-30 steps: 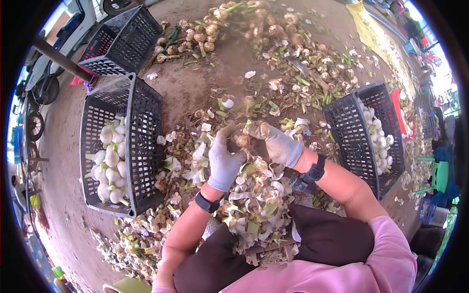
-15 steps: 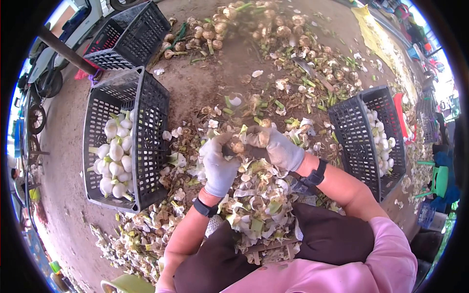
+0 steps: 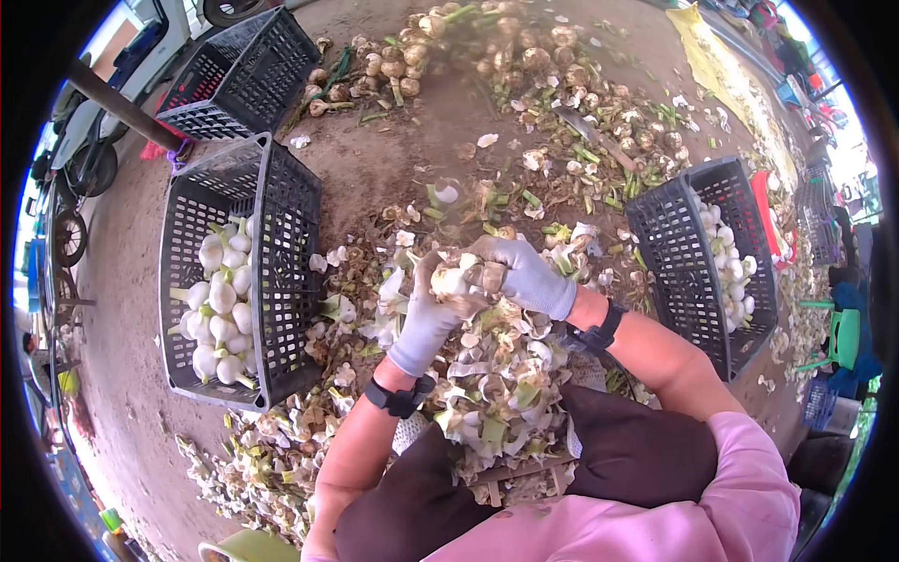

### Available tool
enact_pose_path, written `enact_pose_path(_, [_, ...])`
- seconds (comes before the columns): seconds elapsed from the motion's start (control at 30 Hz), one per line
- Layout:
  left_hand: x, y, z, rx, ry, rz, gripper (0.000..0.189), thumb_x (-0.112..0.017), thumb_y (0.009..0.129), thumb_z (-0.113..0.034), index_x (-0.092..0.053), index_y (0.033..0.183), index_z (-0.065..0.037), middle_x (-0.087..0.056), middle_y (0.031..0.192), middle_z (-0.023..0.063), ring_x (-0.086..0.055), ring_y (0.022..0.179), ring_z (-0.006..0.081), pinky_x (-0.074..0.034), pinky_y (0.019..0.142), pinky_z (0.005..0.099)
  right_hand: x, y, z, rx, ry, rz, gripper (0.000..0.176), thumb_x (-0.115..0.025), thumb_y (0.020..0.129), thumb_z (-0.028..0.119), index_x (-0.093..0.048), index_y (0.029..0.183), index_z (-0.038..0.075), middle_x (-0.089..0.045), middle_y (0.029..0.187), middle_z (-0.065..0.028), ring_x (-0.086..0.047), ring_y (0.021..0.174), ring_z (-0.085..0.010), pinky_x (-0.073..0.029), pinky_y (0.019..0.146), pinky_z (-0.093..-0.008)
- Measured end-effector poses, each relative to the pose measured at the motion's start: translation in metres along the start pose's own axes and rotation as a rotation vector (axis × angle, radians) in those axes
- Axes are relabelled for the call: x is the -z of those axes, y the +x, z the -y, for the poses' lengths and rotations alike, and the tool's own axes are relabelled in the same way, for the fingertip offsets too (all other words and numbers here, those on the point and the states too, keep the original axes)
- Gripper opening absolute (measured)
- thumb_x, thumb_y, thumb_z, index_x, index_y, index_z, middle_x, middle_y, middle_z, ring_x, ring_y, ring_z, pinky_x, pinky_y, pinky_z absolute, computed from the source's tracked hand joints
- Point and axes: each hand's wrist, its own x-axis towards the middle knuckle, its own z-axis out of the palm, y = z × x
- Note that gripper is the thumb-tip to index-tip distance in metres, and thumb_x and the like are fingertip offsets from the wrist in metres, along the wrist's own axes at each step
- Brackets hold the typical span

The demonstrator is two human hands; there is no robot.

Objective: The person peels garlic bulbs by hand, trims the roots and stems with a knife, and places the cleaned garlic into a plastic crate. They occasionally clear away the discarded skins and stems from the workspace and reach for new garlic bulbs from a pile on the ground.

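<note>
Between my two gloved hands is a garlic bulb (image 3: 453, 279), its white side showing and loose brownish skin hanging below. My left hand (image 3: 429, 304) wraps round it from the left. From the right, my right hand (image 3: 526, 273) is closed on the bulb, fingers pressed to its skin. Both gloves are pale grey with soiled fingertips. Under the hands, a heap of peeled garlic skins (image 3: 496, 398) lies between my knees. Part of the bulb is hidden by the fingers.
A black crate (image 3: 288, 281) of clean white garlic stands at left, and another crate (image 3: 679, 272) with garlic at right. Behind the left one is a further crate (image 3: 267, 75). Unpeeled garlic (image 3: 534, 58) lies piled ahead, near a long-handled blade (image 3: 599, 139).
The bulb has turned from brown skin to a whiter face, with skin peeled loose. My right hand has shifted slightly and closed over the bulb.
</note>
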Motion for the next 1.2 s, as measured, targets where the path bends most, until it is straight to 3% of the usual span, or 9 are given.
enact_pose_path(0.13, [0.020, -0.002, -0.047, 0.347, -0.423, 0.519, 0.039, -0.057, 0.088, -0.037, -0.061, 0.105, -0.002, -0.063, 0.077, 0.0072, -0.056, 0.057, 0.0093, -0.043, 0.049, 0.0178, 0.006, 0.000, -0.010, -0.038, 0.158, 0.069, 0.032, -0.067, 0.089, 0.017, -0.063, 0.114, -0.002, -0.064, 0.092, -0.0008, -0.060, 0.083, -0.0083, -0.049, 0.074, -0.0240])
enact_pose_path(0.23, [0.026, 0.003, -0.030, 0.451, -0.630, 0.293, 0.034, -0.058, 0.088, -0.028, -0.059, 0.108, -0.001, -0.064, 0.079, 0.0098, -0.051, 0.052, 0.0099, -0.042, 0.046, 0.0228, 0.010, -0.003, 0.012, -0.385, 0.606, 0.127, 0.039, -0.071, 0.088, 0.020, -0.062, 0.118, -0.003, -0.066, 0.095, -0.0004, -0.059, 0.081, -0.0064, -0.050, 0.071, -0.0242])
enact_pose_path(0.3, [0.002, -0.006, -0.035, 0.205, -0.432, 0.082, 0.027, -0.061, 0.087, -0.019, -0.057, 0.108, -0.002, -0.065, 0.083, 0.0085, -0.053, 0.054, 0.0105, -0.043, 0.046, 0.0232, 0.011, 0.000, 0.004, 0.161, 0.129, 0.203, 0.039, -0.070, 0.091, 0.023, -0.062, 0.121, -0.001, -0.068, 0.098, -0.0016, -0.062, 0.081, -0.0080, -0.052, 0.072, -0.0231])
enact_pose_path(0.4, [0.010, -0.010, -0.040, 0.144, -0.507, 0.160, 0.031, -0.065, 0.084, -0.007, -0.055, 0.113, -0.001, -0.066, 0.093, 0.0084, -0.057, 0.059, 0.0109, -0.045, 0.051, 0.0234, 0.016, -0.005, 0.005, -0.132, 0.289, 0.228, 0.047, -0.071, 0.088, 0.023, -0.059, 0.132, 0.010, -0.070, 0.100, -0.0091, -0.066, 0.091, -0.0155, -0.054, 0.081, -0.0247])
enact_pose_path(0.47, [0.030, -0.005, -0.026, 0.090, -0.714, 0.454, 0.043, -0.069, 0.081, -0.004, -0.054, 0.122, -0.001, -0.066, 0.102, 0.0088, -0.063, 0.067, 0.0124, -0.053, 0.059, 0.0250, 0.036, 0.015, 0.004, -0.272, -0.117, 0.129, 0.057, -0.073, 0.085, 0.025, -0.053, 0.137, 0.014, -0.067, 0.109, -0.0139, -0.066, 0.096, -0.0187, -0.053, 0.087, -0.0271])
enact_pose_path(0.63, [0.016, -0.016, -0.048, 0.077, -0.494, 0.201, 0.053, -0.071, 0.076, 0.005, -0.052, 0.126, 0.000, -0.064, 0.104, 0.0073, -0.067, 0.087, 0.0154, -0.060, 0.073, 0.0278, 0.032, 0.004, -0.009, -0.293, -1.025, 0.196, 0.067, -0.076, 0.083, 0.030, -0.046, 0.139, 0.009, -0.054, 0.131, -0.0158, -0.060, 0.105, -0.0176, -0.050, 0.090, -0.0297])
enact_pose_path(0.83, [0.010, -0.004, -0.022, -0.327, 0.254, 0.022, 0.060, -0.068, 0.070, 0.014, -0.050, 0.126, 0.000, -0.061, 0.109, 0.0075, -0.063, 0.098, 0.0162, -0.056, 0.084, 0.0289, -0.004, -0.020, 0.032, -0.015, -0.009, -0.050, 0.045, -0.076, 0.083, 0.021, -0.059, 0.120, 0.002, -0.067, 0.103, -0.0155, -0.064, 0.089, -0.0191, -0.051, 0.080, -0.0315])
enact_pose_path(1.0, [-0.001, -0.014, -0.017, -0.432, 0.510, -0.191, 0.051, -0.070, 0.072, 0.008, -0.053, 0.119, -0.004, -0.063, 0.107, 0.0109, -0.063, 0.095, 0.0161, -0.054, 0.082, 0.0296, -0.028, -0.015, 0.029, 0.417, -0.663, -0.307, 0.025, -0.067, 0.076, 0.002, -0.065, 0.100, 0.006, -0.067, 0.092, -0.0139, -0.066, 0.082, -0.0347, -0.052, 0.070, -0.0392])
enact_pose_path(1.2, [0.007, -0.013, -0.039, 0.054, -0.356, 0.258, 0.057, -0.064, 0.075, 0.011, -0.050, 0.129, -0.001, -0.060, 0.120, 0.0116, -0.064, 0.099, 0.0171, -0.056, 0.082, 0.0311, 0.006, 0.008, 0.024, 0.146, -0.258, -0.173, 0.018, -0.064, 0.084, 0.010, -0.063, 0.101, 0.004, -0.065, 0.089, -0.0061, -0.064, 0.080, -0.0208, -0.052, 0.073, -0.0327])
